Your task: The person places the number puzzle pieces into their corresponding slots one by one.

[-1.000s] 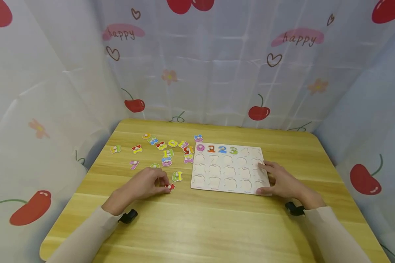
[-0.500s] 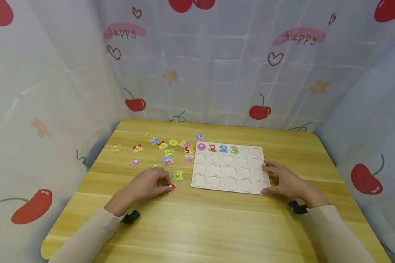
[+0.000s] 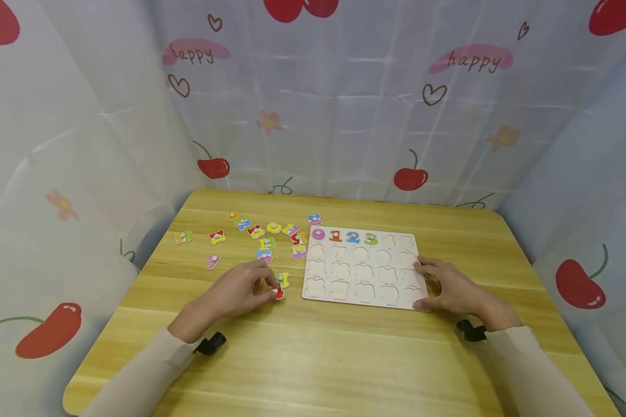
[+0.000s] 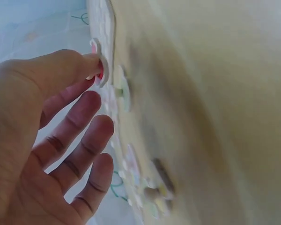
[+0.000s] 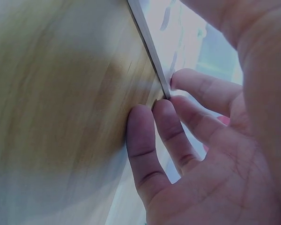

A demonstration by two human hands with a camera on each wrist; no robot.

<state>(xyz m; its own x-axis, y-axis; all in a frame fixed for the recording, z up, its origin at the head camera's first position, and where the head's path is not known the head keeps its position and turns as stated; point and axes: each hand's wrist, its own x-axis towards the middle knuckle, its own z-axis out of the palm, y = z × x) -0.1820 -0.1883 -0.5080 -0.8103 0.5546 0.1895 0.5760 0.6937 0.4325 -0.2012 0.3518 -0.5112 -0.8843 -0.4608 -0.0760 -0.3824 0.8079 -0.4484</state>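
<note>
Red number piece (image 3: 279,294) in the left hand (image 3: 240,291), pinched between thumb and finger, just left of the puzzle board (image 3: 365,271) and towards its near-left corner; too covered by fingertips to tell which numeral; right hand (image 3: 452,294) at the board's right edge, fingers loosely bent against it; 0 (image 3: 318,234), 1 (image 3: 335,236), 2 (image 3: 352,237) and 3 (image 3: 370,238) in the board's far row; probably now at bringing over another number; seemingly calls next for finding the matching hollow and pressing flat.

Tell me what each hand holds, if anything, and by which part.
Left hand pinches a red piece between thumb and finger, seemingly by its knob. Right hand touches the board along its right edge; gripping is unclear.
</note>
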